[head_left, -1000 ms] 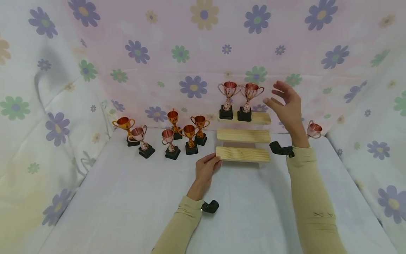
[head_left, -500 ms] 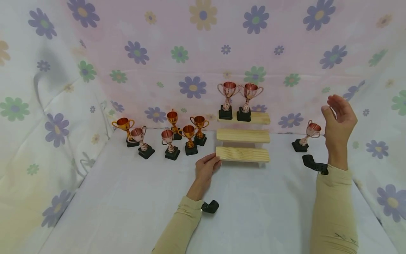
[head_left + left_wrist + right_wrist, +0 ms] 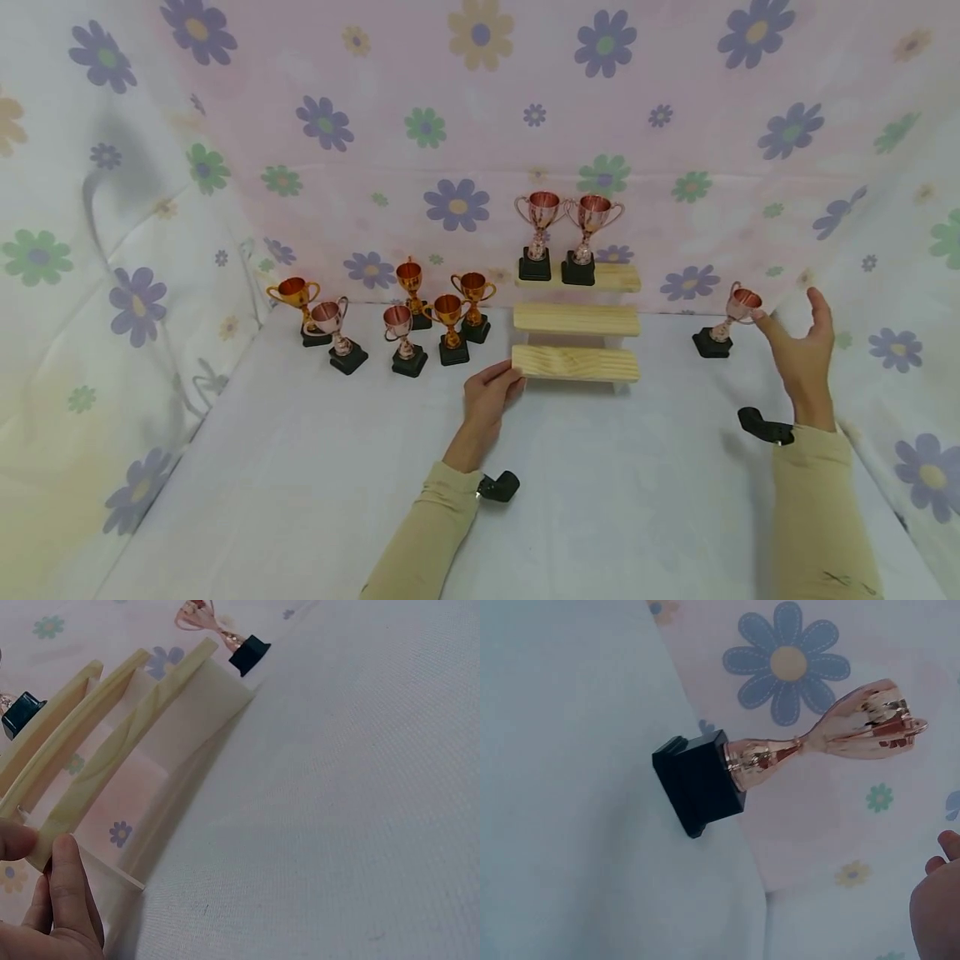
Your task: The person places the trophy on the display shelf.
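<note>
With thumb and fingers, my left hand (image 3: 489, 408) pinches the left end of the lowest board of a three-step wooden display stand (image 3: 576, 363); the left wrist view shows this grip on the board (image 3: 112, 757) closely. On the top step stand two rose-gold trophy cups, the left trophy (image 3: 538, 233) and the right trophy (image 3: 588, 237), both upright on black bases. My right hand (image 3: 806, 362) is spread, thumb apart from fingers, just right of a lone rose-gold trophy (image 3: 731, 321). In the right wrist view this trophy (image 3: 817, 739) appears with nothing gripping it.
Left of the stand, several trophies stand on the white-covered table (image 3: 570, 500): gold ones, such as a gold trophy (image 3: 448, 321), and a rose-gold trophy (image 3: 401, 333) among them. A flowered cloth backdrop (image 3: 480, 125) rises behind and at both sides.
My right hand has moved from beside the top step rightward, then lower, to the lone rose-gold trophy, its fingers spreading. My left hand stays on the lowest board.
</note>
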`<state>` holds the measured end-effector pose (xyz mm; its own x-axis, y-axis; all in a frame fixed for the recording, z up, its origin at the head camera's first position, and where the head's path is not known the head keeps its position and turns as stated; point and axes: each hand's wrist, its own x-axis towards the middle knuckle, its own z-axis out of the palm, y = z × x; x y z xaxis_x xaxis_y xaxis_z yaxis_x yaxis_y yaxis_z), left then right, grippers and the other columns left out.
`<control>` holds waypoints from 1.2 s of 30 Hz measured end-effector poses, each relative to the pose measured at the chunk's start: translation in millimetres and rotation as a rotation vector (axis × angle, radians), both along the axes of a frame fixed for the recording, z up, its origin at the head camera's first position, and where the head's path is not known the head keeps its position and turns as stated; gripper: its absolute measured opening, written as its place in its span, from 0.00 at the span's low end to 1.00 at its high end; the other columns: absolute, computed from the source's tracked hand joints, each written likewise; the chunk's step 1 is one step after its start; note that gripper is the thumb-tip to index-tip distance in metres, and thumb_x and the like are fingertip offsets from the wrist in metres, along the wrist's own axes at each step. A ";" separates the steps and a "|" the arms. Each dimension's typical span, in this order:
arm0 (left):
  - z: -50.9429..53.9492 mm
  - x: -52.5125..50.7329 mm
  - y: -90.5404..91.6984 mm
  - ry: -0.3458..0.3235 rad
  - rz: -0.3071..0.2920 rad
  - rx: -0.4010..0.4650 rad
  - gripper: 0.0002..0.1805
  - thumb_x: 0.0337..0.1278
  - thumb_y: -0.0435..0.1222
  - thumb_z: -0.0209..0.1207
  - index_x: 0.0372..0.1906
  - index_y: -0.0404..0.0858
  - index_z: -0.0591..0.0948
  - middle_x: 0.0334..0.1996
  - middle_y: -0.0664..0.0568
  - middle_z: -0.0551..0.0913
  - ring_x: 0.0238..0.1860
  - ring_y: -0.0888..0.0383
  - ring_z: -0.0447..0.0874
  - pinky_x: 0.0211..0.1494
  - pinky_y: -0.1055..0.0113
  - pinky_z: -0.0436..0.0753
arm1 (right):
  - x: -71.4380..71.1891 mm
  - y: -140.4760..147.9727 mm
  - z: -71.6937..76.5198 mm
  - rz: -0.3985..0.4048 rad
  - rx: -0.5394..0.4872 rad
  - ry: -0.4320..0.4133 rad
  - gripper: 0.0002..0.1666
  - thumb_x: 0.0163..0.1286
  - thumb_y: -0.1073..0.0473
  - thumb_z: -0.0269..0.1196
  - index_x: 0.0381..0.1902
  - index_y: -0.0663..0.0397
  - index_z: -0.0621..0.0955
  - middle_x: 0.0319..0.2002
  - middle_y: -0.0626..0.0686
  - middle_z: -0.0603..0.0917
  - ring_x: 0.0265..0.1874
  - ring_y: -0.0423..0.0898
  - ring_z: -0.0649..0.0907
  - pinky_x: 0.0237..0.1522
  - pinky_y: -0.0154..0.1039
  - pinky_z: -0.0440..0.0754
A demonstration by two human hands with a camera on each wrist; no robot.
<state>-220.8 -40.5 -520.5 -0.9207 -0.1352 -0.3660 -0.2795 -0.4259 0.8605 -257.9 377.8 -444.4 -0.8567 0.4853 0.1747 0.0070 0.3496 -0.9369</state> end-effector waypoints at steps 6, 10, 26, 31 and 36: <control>-0.2 -0.2 0.4 0.007 0.000 -0.005 0.18 0.63 0.28 0.65 0.58 0.29 0.82 0.53 0.37 0.83 0.43 0.59 0.87 0.57 0.64 0.86 | -3.1 3.5 -18.1 0.155 0.039 -0.087 0.61 0.68 0.55 0.68 0.83 0.45 0.40 0.83 0.52 0.40 0.82 0.52 0.42 0.82 0.51 0.39; -0.8 -0.5 0.1 0.007 0.002 -0.012 0.18 0.63 0.28 0.65 0.57 0.29 0.82 0.53 0.37 0.83 0.42 0.59 0.87 0.56 0.64 0.87 | -6.9 1.9 -26.6 0.240 0.044 -0.100 0.61 0.70 0.58 0.68 0.83 0.46 0.38 0.83 0.58 0.42 0.81 0.56 0.49 0.82 0.49 0.43; 1.6 0.1 0.6 0.004 -0.001 -0.018 0.17 0.63 0.27 0.65 0.56 0.29 0.82 0.51 0.38 0.84 0.42 0.58 0.88 0.54 0.66 0.87 | -15.0 -10.3 -33.6 0.290 -0.064 -0.013 0.52 0.66 0.62 0.71 0.81 0.47 0.57 0.70 0.56 0.68 0.58 0.36 0.75 0.50 0.15 0.76; 0.7 -0.4 0.9 0.002 0.000 -0.019 0.18 0.63 0.28 0.65 0.57 0.29 0.82 0.51 0.38 0.83 0.41 0.58 0.88 0.55 0.64 0.87 | -20.5 -16.6 -34.6 0.229 -0.134 0.018 0.50 0.64 0.65 0.72 0.79 0.52 0.61 0.61 0.48 0.73 0.54 0.38 0.76 0.46 0.14 0.77; -0.1 -0.7 0.7 0.003 0.004 -0.020 0.19 0.63 0.28 0.65 0.57 0.29 0.82 0.51 0.38 0.83 0.41 0.59 0.87 0.56 0.63 0.87 | -28.4 -25.3 -37.0 0.140 -0.133 0.078 0.42 0.63 0.68 0.71 0.73 0.58 0.68 0.49 0.41 0.74 0.48 0.38 0.77 0.44 0.14 0.77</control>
<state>-221.5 -39.8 -520.6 -0.9212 -0.1459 -0.3608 -0.2756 -0.4099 0.8695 -286.3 352.5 -481.4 -0.9039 0.3853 0.1856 -0.1075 0.2152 -0.9706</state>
